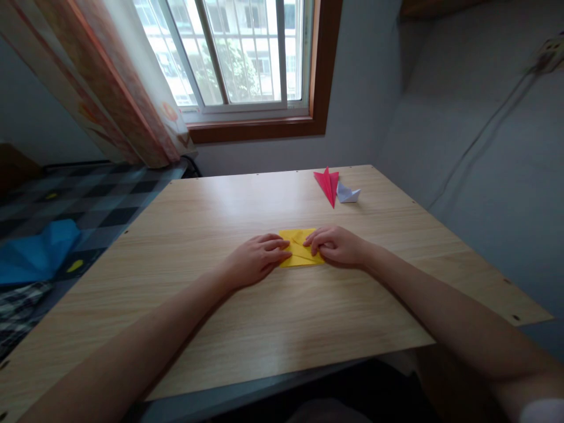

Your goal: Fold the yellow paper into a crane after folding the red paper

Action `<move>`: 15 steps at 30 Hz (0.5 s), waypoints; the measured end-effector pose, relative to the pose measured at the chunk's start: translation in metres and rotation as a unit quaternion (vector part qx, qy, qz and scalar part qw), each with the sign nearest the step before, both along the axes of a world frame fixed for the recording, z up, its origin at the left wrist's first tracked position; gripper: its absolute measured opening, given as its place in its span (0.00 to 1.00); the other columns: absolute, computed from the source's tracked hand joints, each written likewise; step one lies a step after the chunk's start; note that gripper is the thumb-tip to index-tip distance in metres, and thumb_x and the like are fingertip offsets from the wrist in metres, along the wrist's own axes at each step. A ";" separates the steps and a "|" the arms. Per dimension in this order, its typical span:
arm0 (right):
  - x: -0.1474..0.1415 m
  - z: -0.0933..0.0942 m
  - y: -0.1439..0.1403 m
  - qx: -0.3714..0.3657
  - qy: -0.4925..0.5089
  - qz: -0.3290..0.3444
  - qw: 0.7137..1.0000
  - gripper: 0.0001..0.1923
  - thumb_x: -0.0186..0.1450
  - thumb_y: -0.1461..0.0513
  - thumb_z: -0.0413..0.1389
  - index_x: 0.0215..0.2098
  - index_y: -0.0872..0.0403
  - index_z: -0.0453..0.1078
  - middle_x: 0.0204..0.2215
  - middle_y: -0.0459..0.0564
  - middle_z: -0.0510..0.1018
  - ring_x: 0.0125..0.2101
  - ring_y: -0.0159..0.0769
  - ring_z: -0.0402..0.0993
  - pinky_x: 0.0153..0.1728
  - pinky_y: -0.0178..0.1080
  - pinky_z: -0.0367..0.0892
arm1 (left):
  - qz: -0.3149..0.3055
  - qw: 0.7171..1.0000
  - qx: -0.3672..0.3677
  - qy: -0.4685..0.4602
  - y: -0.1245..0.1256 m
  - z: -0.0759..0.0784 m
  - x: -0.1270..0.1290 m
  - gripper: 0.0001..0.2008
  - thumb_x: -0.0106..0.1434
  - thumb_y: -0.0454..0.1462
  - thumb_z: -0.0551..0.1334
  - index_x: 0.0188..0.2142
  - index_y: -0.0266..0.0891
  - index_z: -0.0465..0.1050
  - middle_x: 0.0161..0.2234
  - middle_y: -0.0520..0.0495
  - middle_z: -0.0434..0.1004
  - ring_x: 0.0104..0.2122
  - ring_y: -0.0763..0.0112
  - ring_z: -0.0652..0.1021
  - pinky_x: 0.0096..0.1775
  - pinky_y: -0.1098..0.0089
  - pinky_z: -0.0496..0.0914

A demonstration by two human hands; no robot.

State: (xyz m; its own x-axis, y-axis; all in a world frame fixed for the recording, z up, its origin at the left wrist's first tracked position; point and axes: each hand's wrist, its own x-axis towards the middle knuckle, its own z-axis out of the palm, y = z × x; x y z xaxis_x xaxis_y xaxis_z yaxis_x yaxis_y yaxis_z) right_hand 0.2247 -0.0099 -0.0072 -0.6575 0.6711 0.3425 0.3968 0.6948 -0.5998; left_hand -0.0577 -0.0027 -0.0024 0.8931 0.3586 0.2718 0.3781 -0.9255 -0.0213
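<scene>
- Table (211,214) room surrounds one yellow paper (298,251), edges well apart;
- my left grip (255,259) and right grip (338,244) touch it; pinching, I cannot tell;
- one red folded paper (328,187), one white boat (348,194) beyond.

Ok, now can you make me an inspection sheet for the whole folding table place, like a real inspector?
Surface: pale wood-grain table, small dark spots along its edges.
Job's things: folded yellow paper, lying flat, creases showing.
Clutter: red folded paper beside a white paper boat, towards the far edge.
Left hand: fingers on the yellow paper's left side.
Right hand: fingers bent, on its right side.
Cables: thin cable along the right wall, from a socket.
Surroundings: window ahead, curtain and checked cloth at left.
</scene>
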 end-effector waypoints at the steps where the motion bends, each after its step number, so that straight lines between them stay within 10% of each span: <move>1: -0.001 0.001 -0.001 0.015 -0.003 -0.003 1.000 0.17 0.54 0.74 0.49 0.29 0.53 0.78 0.40 0.50 0.83 0.41 0.37 0.79 0.47 0.40 0.71 | 0.002 1.000 0.005 0.002 0.000 0.000 0.001 0.15 0.72 0.35 0.53 0.54 0.42 0.74 0.55 0.45 0.76 0.54 0.62 0.73 0.56 0.58 0.69; 15: -0.005 0.001 -0.005 0.048 0.018 0.007 0.999 0.20 0.53 0.75 0.50 0.32 0.52 0.79 0.35 0.48 0.84 0.38 0.36 0.78 0.45 0.39 0.72 | 0.034 0.999 0.026 0.031 -0.004 0.000 0.006 0.15 0.74 0.39 0.51 0.52 0.40 0.73 0.54 0.44 0.76 0.52 0.61 0.74 0.55 0.58 0.68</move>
State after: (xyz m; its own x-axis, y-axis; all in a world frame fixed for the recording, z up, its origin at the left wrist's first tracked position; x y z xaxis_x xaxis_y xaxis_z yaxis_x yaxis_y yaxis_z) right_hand 0.2200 -0.0144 -0.0060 -0.6521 0.6259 0.4279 0.3667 0.7543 -0.5446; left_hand -0.0517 -0.0071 -0.0026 0.8828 0.4056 0.2368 0.4362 -0.8950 -0.0933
